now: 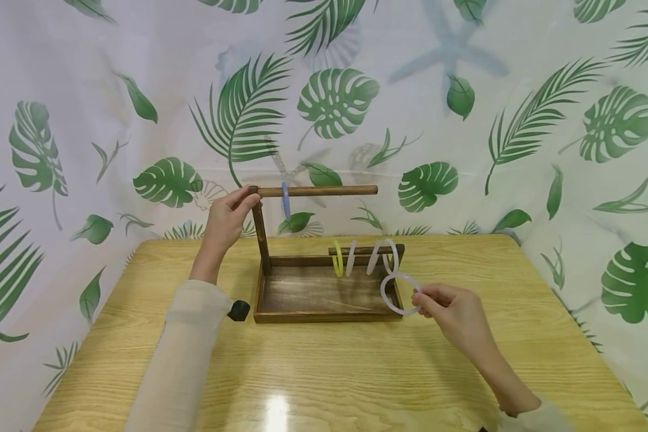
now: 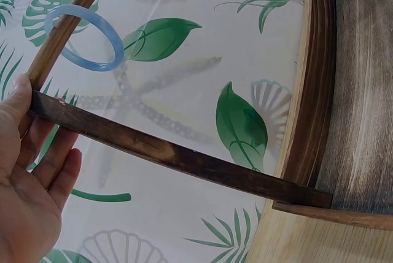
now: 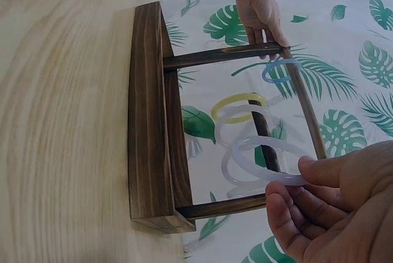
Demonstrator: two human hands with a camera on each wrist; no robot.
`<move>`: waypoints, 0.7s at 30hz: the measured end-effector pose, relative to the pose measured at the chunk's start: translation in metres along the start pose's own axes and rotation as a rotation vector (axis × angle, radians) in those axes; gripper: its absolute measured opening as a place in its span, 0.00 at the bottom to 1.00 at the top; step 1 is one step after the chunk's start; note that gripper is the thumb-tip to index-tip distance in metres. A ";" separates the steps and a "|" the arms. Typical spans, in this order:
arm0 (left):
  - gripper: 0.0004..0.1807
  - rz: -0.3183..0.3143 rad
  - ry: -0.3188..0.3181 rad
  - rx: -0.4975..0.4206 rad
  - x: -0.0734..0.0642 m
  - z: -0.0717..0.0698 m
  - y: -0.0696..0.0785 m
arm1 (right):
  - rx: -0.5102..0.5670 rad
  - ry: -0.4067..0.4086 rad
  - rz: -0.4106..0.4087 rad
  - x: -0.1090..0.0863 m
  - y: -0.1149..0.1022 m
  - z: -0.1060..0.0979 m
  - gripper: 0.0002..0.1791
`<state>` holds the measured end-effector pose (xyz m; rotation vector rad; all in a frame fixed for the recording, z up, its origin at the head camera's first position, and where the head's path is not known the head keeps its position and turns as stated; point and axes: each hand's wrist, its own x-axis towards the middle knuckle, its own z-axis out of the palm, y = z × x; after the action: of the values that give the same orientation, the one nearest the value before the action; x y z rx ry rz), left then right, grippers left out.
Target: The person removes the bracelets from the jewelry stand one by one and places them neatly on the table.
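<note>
A dark wooden bangle stand (image 1: 328, 317) has a shallow tray base and two bars at different heights. My left hand (image 1: 227, 219) pinches the top corner, where the left post meets the upper bar (image 1: 335, 191). On that bar hangs a blue bangle (image 1: 286, 202), a little right of the fingers. The lower bar carries a yellow bangle (image 1: 340, 267) and several pale bangles (image 1: 351, 258). Between thumb and fingers, my right hand (image 1: 456, 309) grips a pale lilac bangle (image 1: 383, 292) by its right side. In the head view this bangle overlaps the tray's right end.
The stand rests on a light wood-grain table (image 1: 324, 372). Behind it hangs a white cloth (image 1: 389, 36) printed with green leaves. A black band-like piece (image 1: 239, 310) shows at the left sleeve cuff. The lower bar's short post (image 1: 401, 255) rises on the right.
</note>
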<state>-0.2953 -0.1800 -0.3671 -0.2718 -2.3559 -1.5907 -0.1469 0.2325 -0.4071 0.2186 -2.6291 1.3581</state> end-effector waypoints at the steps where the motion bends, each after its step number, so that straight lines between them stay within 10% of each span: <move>1: 0.29 0.000 0.000 0.001 0.000 0.000 0.000 | 0.002 -0.009 0.008 0.000 0.000 0.001 0.09; 21: 0.28 0.009 0.001 0.009 -0.001 0.000 -0.001 | 0.053 -0.077 0.014 -0.008 0.001 0.020 0.10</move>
<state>-0.2949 -0.1804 -0.3682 -0.2792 -2.3575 -1.5761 -0.1413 0.2170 -0.4209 0.2651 -2.6634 1.4531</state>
